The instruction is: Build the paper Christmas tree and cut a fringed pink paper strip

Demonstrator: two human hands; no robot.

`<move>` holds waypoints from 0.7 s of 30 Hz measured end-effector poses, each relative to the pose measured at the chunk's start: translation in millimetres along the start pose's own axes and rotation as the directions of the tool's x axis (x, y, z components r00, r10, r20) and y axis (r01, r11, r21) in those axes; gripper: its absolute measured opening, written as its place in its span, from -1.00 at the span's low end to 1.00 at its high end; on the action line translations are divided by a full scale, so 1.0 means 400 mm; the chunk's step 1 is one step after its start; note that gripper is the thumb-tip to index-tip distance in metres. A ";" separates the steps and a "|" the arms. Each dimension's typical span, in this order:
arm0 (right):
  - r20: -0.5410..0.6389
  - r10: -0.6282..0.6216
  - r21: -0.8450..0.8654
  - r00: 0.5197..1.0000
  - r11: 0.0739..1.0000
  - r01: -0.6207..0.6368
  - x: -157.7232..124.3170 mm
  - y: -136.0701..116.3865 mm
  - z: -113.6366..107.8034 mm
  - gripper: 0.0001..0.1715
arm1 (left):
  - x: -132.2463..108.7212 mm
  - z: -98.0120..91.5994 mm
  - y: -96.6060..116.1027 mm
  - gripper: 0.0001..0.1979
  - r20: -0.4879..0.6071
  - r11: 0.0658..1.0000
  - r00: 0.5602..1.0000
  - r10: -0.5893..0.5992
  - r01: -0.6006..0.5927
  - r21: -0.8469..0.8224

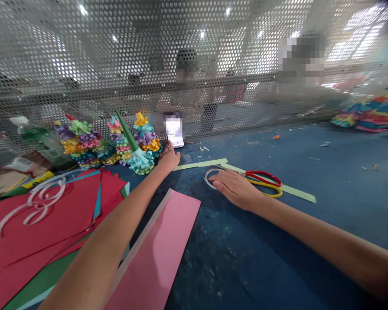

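You are pressing your right hand flat on a curled loop of white paper strip, with the fingers spread and pinching nothing. Light, even pressure from the palm is keeping the loop from crushing. Beside your fingertips, a pair of scissors with red and yellow plastic handles is lying across two long pale green paper strips on the dark blue table.

You are reaching your left hand toward a smartphone, but the view does not show whether its fingers are closing on anything. Just beside that hand, a green paper cone with a curled teal fringe is standing among tiered, multicoloured curled-paper trees. Your left forearm is passing over a long pink card sheet, and a curled white paper strip is lying on red card sheets. A plastic water bottle is standing at the far left.
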State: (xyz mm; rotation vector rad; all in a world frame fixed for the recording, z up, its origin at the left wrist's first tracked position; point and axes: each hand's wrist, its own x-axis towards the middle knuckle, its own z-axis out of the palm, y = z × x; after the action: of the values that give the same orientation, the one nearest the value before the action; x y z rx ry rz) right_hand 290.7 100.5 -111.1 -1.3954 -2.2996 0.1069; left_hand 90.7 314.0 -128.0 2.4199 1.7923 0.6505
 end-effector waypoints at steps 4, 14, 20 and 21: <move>0.006 -0.001 0.017 1.000 1.000 0.001 -0.006 -0.001 -0.004 -0.53 | 0.000 0.006 -0.005 -0.57 -0.011 1.000 1.000 0.005 -0.005 0.024; -0.019 0.011 -0.029 1.000 1.000 -0.012 -0.042 0.001 -0.004 -0.55 | -0.005 0.010 -0.014 -0.62 0.002 0.995 0.997 0.083 -0.083 0.051; -0.019 -0.002 -0.031 1.000 1.000 0.001 -0.047 -0.005 -0.007 -0.55 | -0.004 0.015 -0.022 -0.66 0.012 0.992 0.994 0.107 -0.108 0.070; -0.017 0.006 -0.018 1.000 1.000 -0.006 -0.047 -0.005 -0.007 -0.55 | -0.003 0.017 -0.023 -0.66 0.015 0.992 0.995 0.103 -0.104 0.075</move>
State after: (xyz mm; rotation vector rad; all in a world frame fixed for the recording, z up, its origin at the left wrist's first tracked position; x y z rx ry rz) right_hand 297.5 82.9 -114.3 -1.4071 -2.2882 0.0762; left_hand 84.4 317.0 -137.3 2.5749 1.7281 0.5868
